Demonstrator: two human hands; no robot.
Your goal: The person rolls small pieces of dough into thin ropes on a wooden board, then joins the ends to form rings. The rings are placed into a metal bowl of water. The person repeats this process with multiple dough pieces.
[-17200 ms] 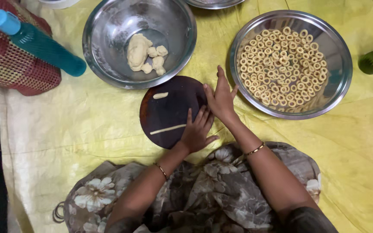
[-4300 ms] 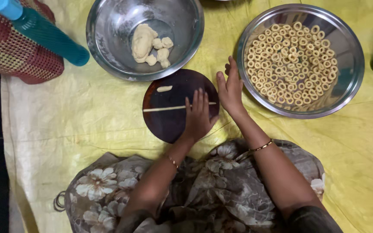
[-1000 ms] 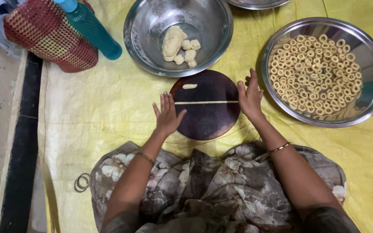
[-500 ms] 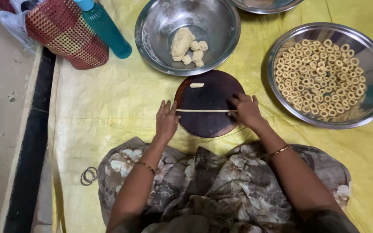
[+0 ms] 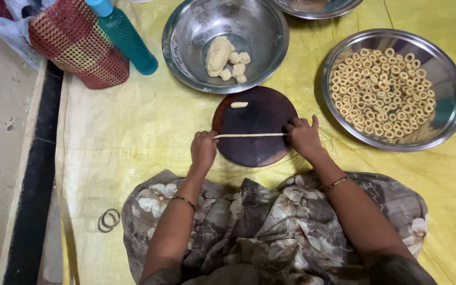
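Dough rope (image 5: 250, 135), rolled thin, lies across dark round board (image 5: 254, 126) at frame centre; left hand (image 5: 203, 149) and right hand (image 5: 304, 138) pinch its ends. Plate (image 5: 449, 113) at right holds many finished rings; dough lumps (image 5: 225, 57) remain in upper bowl (image 5: 186, 63).

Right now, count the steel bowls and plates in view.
3. A bowl with dough lumps sits above the round board, a plate of dough rings lies to the right, and a third dish is cut off at the top edge.

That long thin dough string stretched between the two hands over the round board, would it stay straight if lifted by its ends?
Probably not: the dough rope looks soft and very thin, so it would likely sag mid-span. Pinched by the left hand and right hand, it may stretch or snap. It likely weighs almost nothing.
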